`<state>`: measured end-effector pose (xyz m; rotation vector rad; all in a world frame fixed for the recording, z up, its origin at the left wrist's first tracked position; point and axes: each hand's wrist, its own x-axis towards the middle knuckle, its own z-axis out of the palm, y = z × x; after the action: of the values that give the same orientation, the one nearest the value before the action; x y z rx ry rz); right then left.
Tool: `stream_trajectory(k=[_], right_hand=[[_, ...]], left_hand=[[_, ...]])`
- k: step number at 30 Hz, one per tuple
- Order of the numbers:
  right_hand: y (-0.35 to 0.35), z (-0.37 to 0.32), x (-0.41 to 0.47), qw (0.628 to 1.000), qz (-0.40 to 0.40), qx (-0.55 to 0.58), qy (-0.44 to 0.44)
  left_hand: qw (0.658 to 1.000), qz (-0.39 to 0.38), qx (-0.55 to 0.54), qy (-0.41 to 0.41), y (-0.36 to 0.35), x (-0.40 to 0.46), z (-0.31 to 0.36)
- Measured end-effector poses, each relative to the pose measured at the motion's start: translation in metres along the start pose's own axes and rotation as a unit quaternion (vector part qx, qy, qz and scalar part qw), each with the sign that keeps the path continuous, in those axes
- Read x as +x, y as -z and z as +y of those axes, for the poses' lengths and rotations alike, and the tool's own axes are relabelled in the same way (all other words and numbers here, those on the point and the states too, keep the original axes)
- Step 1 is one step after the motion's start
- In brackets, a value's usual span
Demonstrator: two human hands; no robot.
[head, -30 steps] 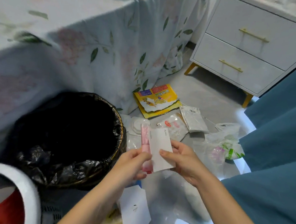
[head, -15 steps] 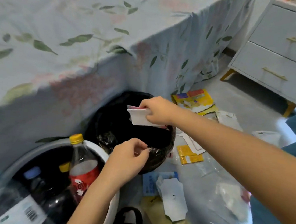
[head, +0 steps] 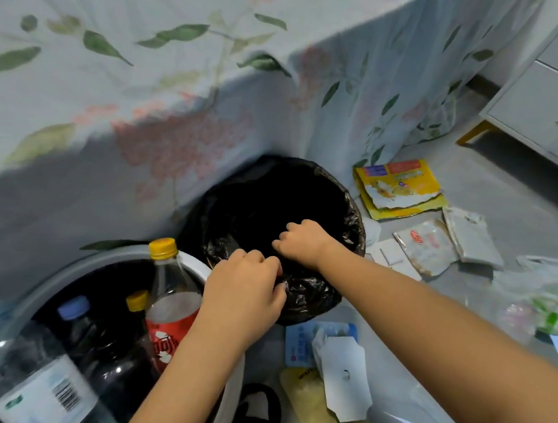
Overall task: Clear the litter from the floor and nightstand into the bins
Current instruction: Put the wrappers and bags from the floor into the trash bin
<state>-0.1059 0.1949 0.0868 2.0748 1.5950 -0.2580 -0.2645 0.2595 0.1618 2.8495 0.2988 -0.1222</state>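
nearest: white-rimmed bin (head: 196, 264) at lower left, stocked with plastic bottles, among them a yellow-capped cola bottle (head: 167, 297) standing upright. beside it on the floor (head: 514, 188): white card with a punched hole (head: 344, 378) lying over a yellowish packet (head: 317, 418) and a blue wrapper (head: 298, 346). middle: left hand (head: 245, 294) at the near rim of the black-lined bin (head: 296, 296), fingers curled against the liner; whether it pinches the liner or any litter cannot be told. right hand (head: 302, 243) over the bin mouth, fingers curled downward, nothing visible in them. step in hand, by judgement: a drop into the black-lined bin, at or just past release. farther: torn yellow packet (head: 399, 186), clear sachet with red mark (head: 425, 244), grey pouch (head: 471, 236), plastic bag (head: 551, 295), all loose on the floor; white nightstand (head: 556, 113) at far right, its top out of view. next move calls for reaching over to the nearest floor litter and sorting it by bin.
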Motion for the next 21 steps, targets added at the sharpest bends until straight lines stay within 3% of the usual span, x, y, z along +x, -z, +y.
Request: stream_trajectory(k=[5, 8, 10, 13, 14, 15, 16, 19, 21], right_hand=[[0.005, 0.025, -0.015, 0.995, 0.065, 0.076, -0.029], [0.006, 0.053, -0.036, 0.951, 0.161, 0.232, -0.128], [0.000, 0.066, -0.055, 0.865, 0.250, 0.368, -0.231], [-0.023, 0.065, -0.085, 0.658, 0.366, 0.517, -0.407], [-0.036, 0.059, -0.094, 0.601, 0.373, 0.541, -0.454], [-0.055, 0.050, -0.103, 0.578, 0.349, 0.551, -0.490], [-0.076, 0.038, -0.111, 0.593, 0.294, 0.551, -0.508], [-0.137, -0.004, -0.133, 0.716, 0.005, 0.533, -0.451], [-0.162, -0.036, -0.143, 0.735, -0.141, 0.528, -0.402]], left_hand=[[0.999, -0.039, 0.017, -0.022, -0.009, 0.002, 0.010], [0.998, -0.067, 0.001, -0.023, -0.012, 0.000, 0.016], [0.996, -0.084, 0.001, -0.028, -0.013, -0.003, 0.020], [0.995, -0.097, 0.012, -0.036, -0.017, -0.007, 0.023], [0.994, -0.100, 0.015, -0.037, -0.019, -0.007, 0.023], [0.994, -0.104, 0.021, -0.037, -0.021, -0.008, 0.024], [0.993, -0.109, 0.031, -0.040, -0.024, -0.009, 0.025], [0.991, -0.111, 0.062, -0.048, -0.032, -0.010, 0.028], [0.993, -0.092, 0.055, -0.047, -0.040, -0.010, 0.026]])
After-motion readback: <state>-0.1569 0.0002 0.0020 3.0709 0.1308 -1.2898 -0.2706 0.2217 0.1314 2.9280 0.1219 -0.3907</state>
